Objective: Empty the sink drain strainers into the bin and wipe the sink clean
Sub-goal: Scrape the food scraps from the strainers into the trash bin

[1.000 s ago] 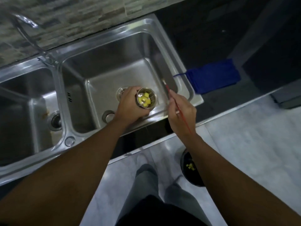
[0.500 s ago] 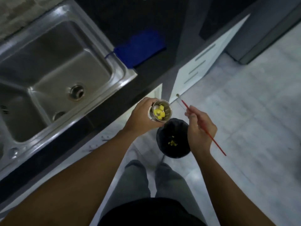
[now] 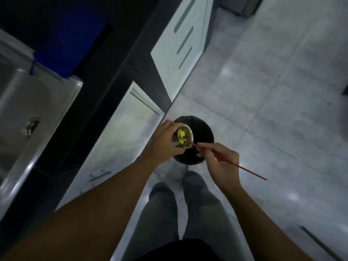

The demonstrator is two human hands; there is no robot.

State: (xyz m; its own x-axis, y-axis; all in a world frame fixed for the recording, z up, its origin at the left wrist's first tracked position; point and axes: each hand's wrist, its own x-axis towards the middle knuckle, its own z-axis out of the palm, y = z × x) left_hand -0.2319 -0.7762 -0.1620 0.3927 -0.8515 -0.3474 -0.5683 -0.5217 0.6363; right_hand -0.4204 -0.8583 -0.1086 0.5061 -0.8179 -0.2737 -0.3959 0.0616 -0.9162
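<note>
Strainer point(image 3: 177, 140) over bin point(image 3: 205, 129) (stick point(image 3: 227, 161) inside).

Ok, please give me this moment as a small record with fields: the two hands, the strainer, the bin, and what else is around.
left hand: grips the steel drain strainer, tilted over the black bin
right hand: pinches a thin red stick, its tip inside the strainer
strainer contents: yellow food scraps, not yet emptied
bin: stands on the tiled floor, by the white cabinet
sink: at the left edge, blurred
blue cloth: lies beside the sink
</note>
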